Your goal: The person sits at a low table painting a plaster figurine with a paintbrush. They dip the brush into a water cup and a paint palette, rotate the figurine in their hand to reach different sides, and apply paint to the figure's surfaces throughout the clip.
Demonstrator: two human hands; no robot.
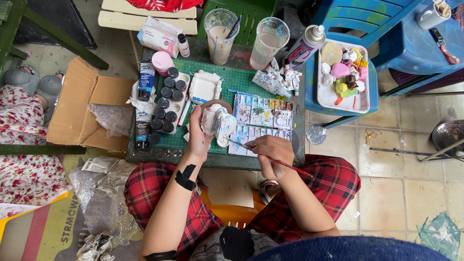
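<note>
Our left hand [199,137] is clamped round the back of the small, probably fragile white figurine [217,122], while our right hand [273,153] pinches the light paintbrush [270,158] beside it.

I sit at my home craft corner, a hobby painting spot: a low bench [145,157] topped with a green cutting mat [241,79], small paint pots [166,104], a stained palette [263,118], cloudy water cups [268,41], a tiled floor [391,188] and a flowered blanket [21,145] beside me.
</note>
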